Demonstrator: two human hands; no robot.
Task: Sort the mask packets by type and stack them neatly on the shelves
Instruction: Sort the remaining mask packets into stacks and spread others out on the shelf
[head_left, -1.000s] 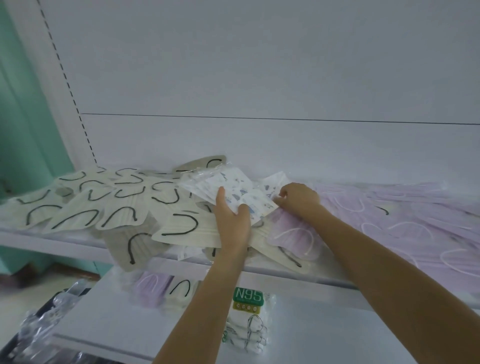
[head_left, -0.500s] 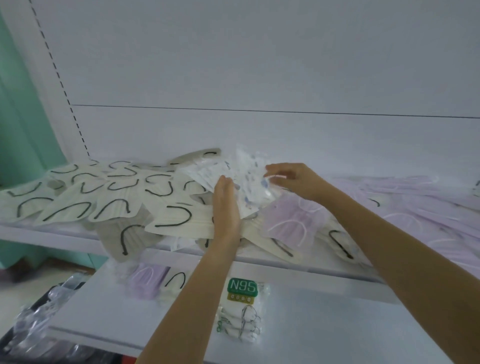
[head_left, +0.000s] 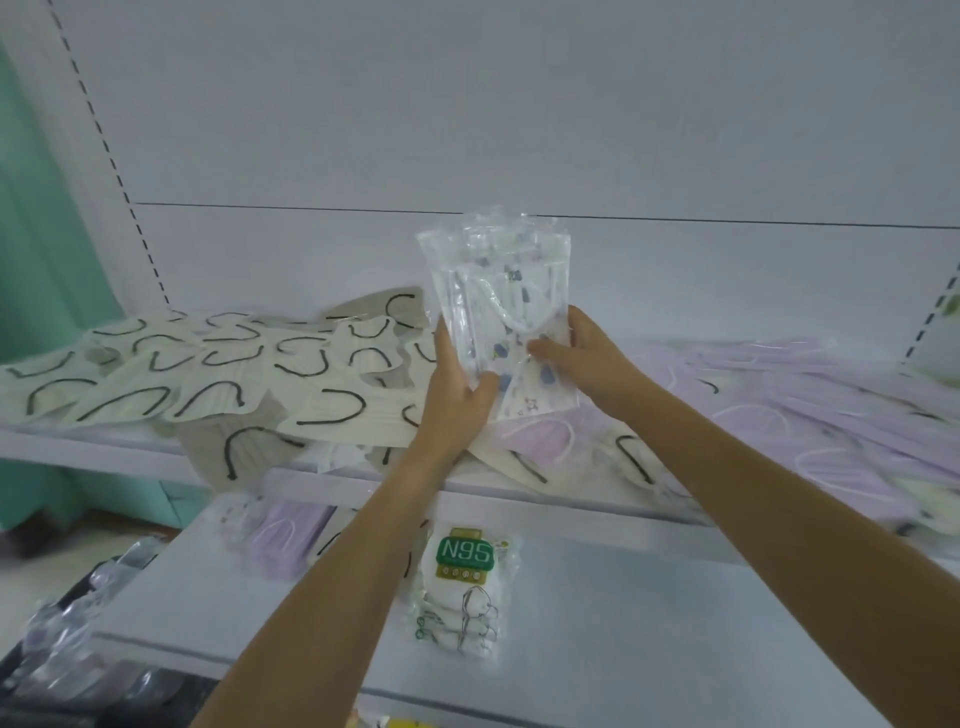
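Observation:
Both my hands hold a bundle of white printed mask packets (head_left: 498, 291) upright above the upper shelf (head_left: 130, 452). My left hand (head_left: 457, 395) grips its lower left edge, thumb across the front. My right hand (head_left: 587, 358) pinches the lower right side. Cream mask packets with black ear loops (head_left: 208, 374) lie spread over the shelf's left half. Lilac mask packets (head_left: 810, 405) cover its right half. A small stack of N95 packets (head_left: 465, 587) sits on the lower shelf (head_left: 649, 623), under my left forearm.
A few lilac and cream packets (head_left: 280, 540) lie at the back left of the lower shelf. A dark bin with clear plastic wrappers (head_left: 67, 649) stands at the bottom left. White back panels rise behind the shelves; a green wall (head_left: 36, 249) is at the left.
The printed packets lay flat on the pile a second ago. Both hands gathered them and lifted them upright off the shelf.

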